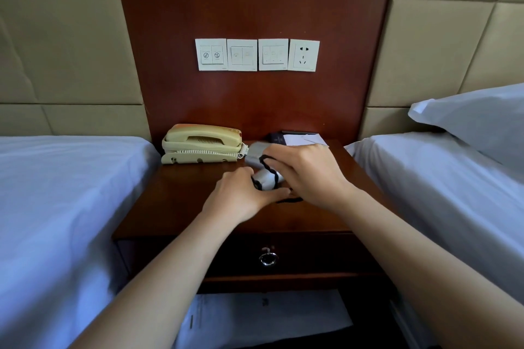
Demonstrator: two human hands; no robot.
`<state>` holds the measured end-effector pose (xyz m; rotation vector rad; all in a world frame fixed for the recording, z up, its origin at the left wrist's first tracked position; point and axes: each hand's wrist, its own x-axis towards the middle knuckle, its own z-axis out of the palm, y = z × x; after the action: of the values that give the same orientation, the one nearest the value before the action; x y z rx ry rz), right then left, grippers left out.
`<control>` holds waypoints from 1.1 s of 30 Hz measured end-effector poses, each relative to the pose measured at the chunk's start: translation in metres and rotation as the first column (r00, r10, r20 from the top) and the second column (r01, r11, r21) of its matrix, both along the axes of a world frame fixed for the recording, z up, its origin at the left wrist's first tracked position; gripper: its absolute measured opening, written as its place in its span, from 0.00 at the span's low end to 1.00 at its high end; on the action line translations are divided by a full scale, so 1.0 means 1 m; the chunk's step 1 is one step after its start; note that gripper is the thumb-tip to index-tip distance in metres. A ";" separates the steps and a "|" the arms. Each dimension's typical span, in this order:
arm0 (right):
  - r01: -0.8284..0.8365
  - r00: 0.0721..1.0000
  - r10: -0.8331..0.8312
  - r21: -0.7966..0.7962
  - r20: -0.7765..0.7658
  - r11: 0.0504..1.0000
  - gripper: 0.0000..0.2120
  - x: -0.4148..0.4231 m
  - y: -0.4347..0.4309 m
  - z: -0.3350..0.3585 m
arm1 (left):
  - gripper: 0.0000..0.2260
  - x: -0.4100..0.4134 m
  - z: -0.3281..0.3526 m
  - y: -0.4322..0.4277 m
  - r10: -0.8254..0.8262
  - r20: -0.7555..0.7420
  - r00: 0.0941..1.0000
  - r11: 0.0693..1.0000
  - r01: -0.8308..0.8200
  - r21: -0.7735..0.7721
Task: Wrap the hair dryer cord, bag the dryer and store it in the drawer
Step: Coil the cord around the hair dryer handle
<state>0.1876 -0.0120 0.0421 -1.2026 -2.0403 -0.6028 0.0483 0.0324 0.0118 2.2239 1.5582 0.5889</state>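
1. A dark wooden nightstand (181,207) stood between two white-sheeted beds, below a red-brown wall panel.
2. On its top lay the silver hair dryer (262,156), its black cord (265,163) looped over the handle.
3. The left hand (241,195) cupped the handle's end; the right hand (306,176) held the cord, fingers curled around it.
4. A cream telephone (201,143) sat just left of the dryer.
5. The drawer (312,255) below was closed.

Silver hair dryer (262,178) lies on the nightstand (175,201), black cord (268,168) looped around it.
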 end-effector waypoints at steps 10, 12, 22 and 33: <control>0.058 0.998 -0.056 -0.106 0.024 0.993 0.14 0.015 -0.004 0.013 | 0.16 -0.001 0.002 -0.010 -0.048 -0.039 0.998 0.992 0.053 0.117; 0.134 0.989 -0.126 -0.112 0.071 0.985 0.15 0.029 -0.003 0.014 | 0.15 -0.004 0.004 -0.012 -0.082 -0.068 0.994 0.983 0.092 0.156; 0.390 0.908 -0.327 -0.242 0.261 0.889 0.19 0.069 0.002 0.001 | 0.16 -0.019 0.009 -0.009 -0.039 -0.228 0.973 0.951 0.107 0.292; 0.365 0.930 -0.332 -0.282 0.158 0.887 0.19 0.080 0.004 -0.003 | 0.15 -0.023 0.012 -0.012 -0.043 -0.140 0.989 0.981 0.068 0.181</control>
<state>0.2679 -0.0079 0.0395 -1.7843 -2.0719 -0.5355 0.0250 0.0207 0.0240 2.4851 1.5564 0.5989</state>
